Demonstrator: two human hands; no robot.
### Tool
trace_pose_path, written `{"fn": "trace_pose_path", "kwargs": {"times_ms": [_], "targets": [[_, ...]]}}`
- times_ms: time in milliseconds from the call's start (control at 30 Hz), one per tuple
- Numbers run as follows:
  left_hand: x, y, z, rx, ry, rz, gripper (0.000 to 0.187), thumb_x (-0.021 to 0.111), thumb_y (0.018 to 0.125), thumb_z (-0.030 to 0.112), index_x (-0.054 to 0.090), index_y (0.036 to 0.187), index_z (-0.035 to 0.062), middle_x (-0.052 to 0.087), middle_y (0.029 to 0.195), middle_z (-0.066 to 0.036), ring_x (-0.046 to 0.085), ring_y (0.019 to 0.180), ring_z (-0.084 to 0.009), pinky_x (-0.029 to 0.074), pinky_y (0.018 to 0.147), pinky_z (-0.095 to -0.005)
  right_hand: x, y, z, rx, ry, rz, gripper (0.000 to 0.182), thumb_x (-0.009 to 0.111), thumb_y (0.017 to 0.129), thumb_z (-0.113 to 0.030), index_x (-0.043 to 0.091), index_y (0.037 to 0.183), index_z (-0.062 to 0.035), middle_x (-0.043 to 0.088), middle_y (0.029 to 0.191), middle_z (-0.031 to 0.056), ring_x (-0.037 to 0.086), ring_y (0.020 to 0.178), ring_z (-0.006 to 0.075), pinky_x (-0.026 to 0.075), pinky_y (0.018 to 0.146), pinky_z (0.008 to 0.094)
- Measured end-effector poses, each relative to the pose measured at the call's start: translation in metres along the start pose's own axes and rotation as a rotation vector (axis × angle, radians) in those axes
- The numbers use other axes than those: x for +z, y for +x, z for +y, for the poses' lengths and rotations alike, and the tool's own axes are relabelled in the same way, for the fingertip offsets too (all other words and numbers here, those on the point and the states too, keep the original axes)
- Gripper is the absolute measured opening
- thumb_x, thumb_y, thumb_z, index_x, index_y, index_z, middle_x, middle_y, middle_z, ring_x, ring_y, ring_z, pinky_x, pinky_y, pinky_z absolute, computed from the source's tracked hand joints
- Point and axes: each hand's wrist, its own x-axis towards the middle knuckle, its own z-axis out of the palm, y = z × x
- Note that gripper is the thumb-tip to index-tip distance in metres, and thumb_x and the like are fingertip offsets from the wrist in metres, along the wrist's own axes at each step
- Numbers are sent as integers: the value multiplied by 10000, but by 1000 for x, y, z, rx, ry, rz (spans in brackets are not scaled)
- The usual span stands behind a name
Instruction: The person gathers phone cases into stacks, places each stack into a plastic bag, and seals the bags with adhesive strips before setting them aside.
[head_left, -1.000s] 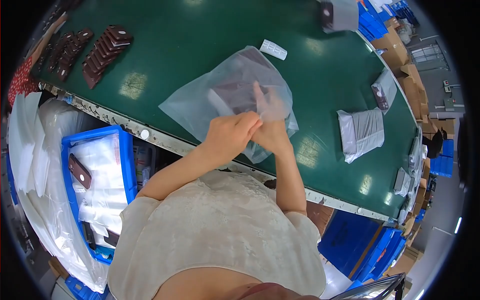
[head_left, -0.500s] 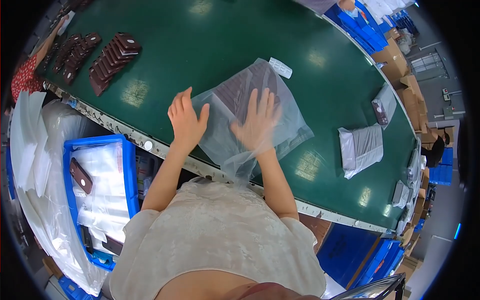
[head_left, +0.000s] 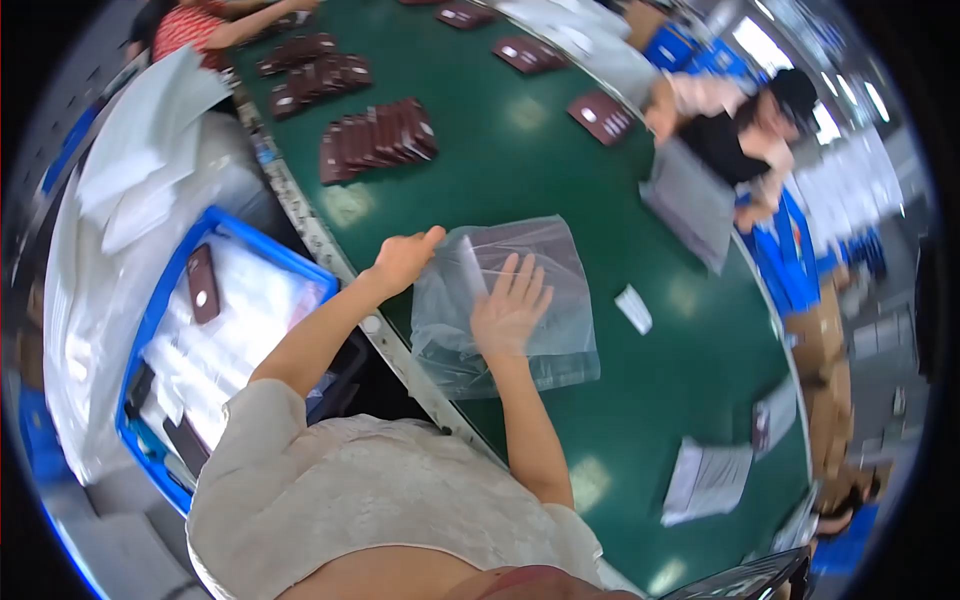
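Note:
A clear plastic bag [head_left: 565, 335] lies on the green tabletop in front of me, with a flat brownish bundle [head_left: 530, 240] showing through its upper part. My left hand [head_left: 405, 262] is closed at the bag's upper left corner, fingers curled in and thumb pointing toward the bag. Flat over the bag's middle rests my right hand [head_left: 512, 308], its fingers spread and reaching onto the bundle. A small white label strip [head_left: 633, 309] lies on the table to the right of the bag.
Rows of dark brown phone cases [head_left: 380, 140] stand beyond the bag. At left is a blue bin [head_left: 225, 225] with plastic sleeves and a brown case [head_left: 203, 284]. A co-worker [head_left: 745, 130] across the table holds a grey packet [head_left: 690, 205]. Wrapped packets [head_left: 707, 480] lie at right.
The view has swung right and up, bringing the co-worker into sight. The bag lies flatter and squarer, and my left hand has gone from spread beside it to closed at its corner.

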Motion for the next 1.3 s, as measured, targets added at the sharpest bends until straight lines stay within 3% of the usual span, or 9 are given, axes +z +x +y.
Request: {"fn": "trace_pose_path", "kwargs": {"times_ms": [67, 267, 433, 533, 600, 667, 867, 1000, 1300], "targets": [[-27, 14, 3, -87, 416, -44, 408, 610, 873, 85, 480, 1259, 106, 628, 1157, -173, 618, 1088, -336, 498, 838, -470, 9, 23, -13, -49, -11, 5, 799, 619, 842, -345, 339, 1494, 21, 327, 1538, 254, 319, 1402, 440, 198, 1140, 620], [30, 27, 40, -116, -120, 79, 584, 623, 911, 239, 427, 1407, -1, 454, 1433, -242, 444, 1323, -419, 370, 1113, -479, 30, 65, -8, -29, -22, 15, 819, 631, 860, -349, 302, 1501, 40, 309, 1556, 238, 299, 1421, 440, 205, 1148, 606], [71, 21, 38, -6, 66, 369, 516, 614, 912, 257, 495, 1362, 33, 558, 1319, -235, 537, 1235, -396, 455, 1027, -453, -6, 2, 13, -171, 204, 57, 874, 699, 836, -223, 229, 1508, 81, 250, 1562, 297, 242, 1439, 485, 203, 1166, 576], [7, 43, 29, -197, -315, -174, 351, 603, 911, 223, 599, 1228, 71, 649, 1157, -194, 629, 1080, -364, 515, 906, -421, -21, -59, 39, -195, 303, -8, 803, 690, 853, -148, 263, 1493, 81, 262, 1547, 313, 256, 1423, 495, 222, 1164, 563], [-32, 64, 11, -295, -513, -118, 196, 588, 907, 160, 653, 1074, 81, 684, 1006, -161, 666, 941, -353, 530, 808, -426, -26, -96, 60, -85, 311, -47, 737, 672, 866, -119, 311, 1483, 60, 294, 1539, 295, 285, 1407, 484, 243, 1157, 553], [-27, 81, -20, -215, -417, 320, 145, 587, 897, 114, 649, 1008, 45, 678, 944, -172, 662, 899, -361, 528, 788, -419, -37, -124, 78, -20, 319, -59, 704, 662, 870, -101, 340, 1479, 46, 317, 1531, 284, 305, 1397, 476, 255, 1153, 544], [-7, 120, -88, -195, -15, 535, 302, 583, 909, 178, 609, 1173, 34, 589, 1277, -205, 567, 1170, -365, 463, 970, -458, -43, -146, 103, 285, 388, 44, 546, 626, 896, -42, 476, 1420, -8, 396, 1492, 237, 391, 1356, 418, 371, 1084, 497], [3, 136, -74, -454, 239, 313, 461, 631, 886, 241, 555, 1304, 65, 445, 1459, -211, 467, 1294, -391, 403, 1044, -499, -47, -117, 82, 322, 508, 38, 486, 619, 901, -12, 531, 1379, -23, 419, 1480, 217, 426, 1335, 393, 421, 1041, 468], [12, 148, -108, -523, 159, 489, 495, 631, 879, 313, 554, 1317, 95, 409, 1490, -215, 404, 1358, -392, 375, 1062, -529, -47, -100, 79, 255, 584, 66, 395, 590, 908, -2, 598, 1302, -11, 485, 1439, 192, 496, 1286, 370, 408, 1059, 447]]}}
